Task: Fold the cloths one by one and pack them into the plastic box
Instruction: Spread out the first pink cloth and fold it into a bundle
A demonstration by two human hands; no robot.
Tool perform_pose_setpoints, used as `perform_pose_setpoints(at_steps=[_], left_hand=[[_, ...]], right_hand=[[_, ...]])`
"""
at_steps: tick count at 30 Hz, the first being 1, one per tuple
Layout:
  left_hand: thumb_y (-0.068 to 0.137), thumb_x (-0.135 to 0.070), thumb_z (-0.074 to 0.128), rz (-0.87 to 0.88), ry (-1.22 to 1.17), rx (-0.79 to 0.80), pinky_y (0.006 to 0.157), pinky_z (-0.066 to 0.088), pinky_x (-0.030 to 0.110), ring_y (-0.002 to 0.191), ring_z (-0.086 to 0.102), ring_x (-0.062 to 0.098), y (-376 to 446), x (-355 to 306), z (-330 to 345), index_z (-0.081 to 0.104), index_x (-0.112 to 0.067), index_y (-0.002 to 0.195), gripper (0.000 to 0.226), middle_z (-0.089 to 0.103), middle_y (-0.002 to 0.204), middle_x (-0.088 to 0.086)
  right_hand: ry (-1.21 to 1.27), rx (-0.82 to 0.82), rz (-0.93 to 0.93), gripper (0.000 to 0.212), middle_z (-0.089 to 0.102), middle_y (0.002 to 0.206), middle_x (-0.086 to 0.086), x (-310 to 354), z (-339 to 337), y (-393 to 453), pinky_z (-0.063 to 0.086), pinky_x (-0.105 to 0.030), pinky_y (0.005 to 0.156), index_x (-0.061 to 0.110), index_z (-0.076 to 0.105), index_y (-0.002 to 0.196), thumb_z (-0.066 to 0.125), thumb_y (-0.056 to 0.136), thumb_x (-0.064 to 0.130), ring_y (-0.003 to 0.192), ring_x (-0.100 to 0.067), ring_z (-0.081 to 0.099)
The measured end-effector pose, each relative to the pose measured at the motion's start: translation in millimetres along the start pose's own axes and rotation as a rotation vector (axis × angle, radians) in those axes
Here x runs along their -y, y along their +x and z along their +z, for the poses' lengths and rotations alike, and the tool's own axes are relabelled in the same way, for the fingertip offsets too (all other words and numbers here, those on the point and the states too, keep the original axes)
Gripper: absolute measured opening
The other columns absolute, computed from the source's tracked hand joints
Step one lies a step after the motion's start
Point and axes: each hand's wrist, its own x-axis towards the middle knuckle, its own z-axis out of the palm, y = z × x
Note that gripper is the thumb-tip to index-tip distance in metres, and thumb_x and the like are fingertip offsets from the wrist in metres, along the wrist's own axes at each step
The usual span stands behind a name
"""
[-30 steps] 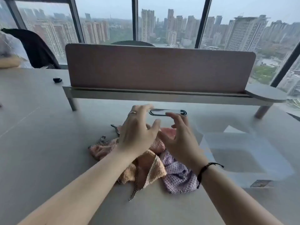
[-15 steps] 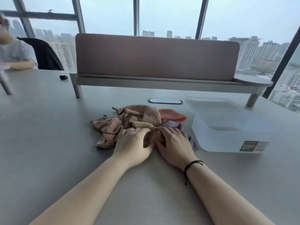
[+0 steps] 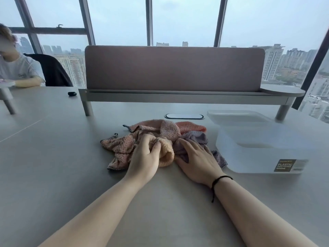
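Centrally, we see a heap of cloths [image 3: 156,139] on the grey table [image 3: 53,175], just left of the clear plastic box [image 3: 258,154]. Our left hand [image 3: 145,157] curls its fingers [image 3: 156,147] round a peach cloth [image 3: 165,154] at the heap's front. Our right hand [image 3: 197,161] rests flat, fingers straight, on a purple cloth [image 3: 194,138]. Beyond the box lies 1 lid [image 3: 236,117]. A seated person [image 3: 16,68] appears far left.
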Motion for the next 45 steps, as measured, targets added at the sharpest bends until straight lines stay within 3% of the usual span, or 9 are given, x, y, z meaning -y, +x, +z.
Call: perform_pose_setpoints(at_steps=[7, 12, 17, 24, 28, 31, 37, 40, 45], left_hand=[[0.094, -0.022, 0.065, 0.005, -0.467, 0.113, 0.087, 0.051, 0.045, 0.088, 0.066, 0.026, -1, -22, -6, 0.068, -0.035, 0.090, 0.015, 0.071, 0.094, 0.009], [0.078, -0.026, 0.071, -0.008, -0.606, 0.201, 0.060, 0.054, 0.027, 0.064, 0.067, 0.016, -5, -39, -16, 0.072, -0.028, 0.082, 0.005, 0.074, 0.075, 0.005], [0.079, -0.020, 0.068, -0.237, -0.786, 0.327, 0.059, 0.056, 0.026, 0.069, 0.069, 0.016, 0, -32, -25, 0.069, -0.015, 0.093, 0.015, 0.074, 0.081, 0.007], [0.094, -0.025, 0.068, -0.173, -0.170, 0.340, 0.039, 0.038, 0.023, 0.043, 0.055, 0.008, 9, 5, -27, 0.070, -0.022, 0.081, 0.013, 0.068, 0.060, -0.002], [0.083, -0.039, 0.077, -0.061, -0.005, 0.222, 0.074, 0.058, 0.047, 0.076, 0.073, 0.024, 26, 25, -35, 0.072, -0.022, 0.083, 0.018, 0.077, 0.079, 0.005], [0.083, -0.029, 0.079, 0.006, 0.095, 0.112, 0.081, 0.051, 0.025, 0.086, 0.069, 0.007, 40, 38, -36, 0.070, -0.027, 0.081, 0.010, 0.075, 0.083, -0.009], [0.089, -0.017, 0.074, 0.026, -0.034, -0.061, 0.086, 0.051, 0.027, 0.089, 0.068, 0.008, 46, 33, -45, 0.072, -0.034, 0.082, 0.018, 0.074, 0.095, -0.006], [0.093, -0.007, 0.067, -0.078, -0.365, -0.087, 0.063, 0.060, 0.033, 0.074, 0.068, 0.018, 41, 10, -55, 0.074, -0.027, 0.082, 0.024, 0.070, 0.093, 0.008], [0.092, -0.009, 0.067, -0.056, -0.545, -0.114, 0.067, 0.058, 0.037, 0.082, 0.064, 0.028, 25, -47, -92, 0.071, -0.017, 0.090, 0.010, 0.068, 0.095, 0.015]], right_hand=[[0.091, -0.139, -0.188, 0.073, 0.042, 0.150, 0.009, 5, -3, 1, 0.022, -0.039, 0.119, 0.035, 0.038, 0.144, 0.064, 0.076, 0.034, 0.142, -0.012, 0.030], [0.654, -0.025, -0.176, 0.003, 0.052, 0.062, 0.000, 22, -14, -14, 0.038, -0.030, 0.059, 0.006, 0.056, 0.074, 0.056, 0.077, 0.006, 0.061, -0.007, 0.043], [1.260, 0.260, -0.027, 0.017, 0.071, 0.092, -0.031, 25, -44, -20, 0.060, -0.042, 0.074, -0.004, 0.069, 0.100, 0.061, 0.087, 0.003, 0.078, -0.035, 0.070], [1.278, 0.089, 0.181, 0.022, 0.072, 0.091, -0.023, 11, -35, -16, 0.059, -0.034, 0.067, 0.006, 0.074, 0.099, 0.055, 0.100, 0.017, 0.074, -0.030, 0.071], [1.335, 0.027, 0.266, 0.024, 0.071, 0.087, -0.023, 8, -17, -12, 0.058, -0.035, 0.062, 0.007, 0.074, 0.091, 0.054, 0.101, 0.017, 0.071, -0.031, 0.068], [1.362, -0.030, 0.343, 0.026, 0.065, 0.083, -0.024, 3, -9, -6, 0.056, -0.036, 0.060, -0.005, 0.064, 0.092, 0.057, 0.100, 0.018, 0.072, -0.032, 0.064], [1.318, -0.175, 0.262, 0.026, 0.054, 0.077, -0.014, 8, -26, -3, 0.048, -0.031, 0.059, -0.005, 0.062, 0.088, 0.058, 0.099, 0.018, 0.068, -0.025, 0.053], [1.325, -0.268, 0.175, 0.019, 0.059, 0.072, -0.011, 21, -55, -13, 0.050, -0.033, 0.062, 0.004, 0.071, 0.082, 0.060, 0.096, 0.013, 0.067, -0.021, 0.055], [1.370, -0.270, 0.046, 0.018, 0.053, 0.055, -0.003, 47, -111, -45, 0.037, -0.017, 0.034, 0.007, 0.064, 0.072, 0.069, 0.086, 0.017, 0.037, -0.010, 0.046]])
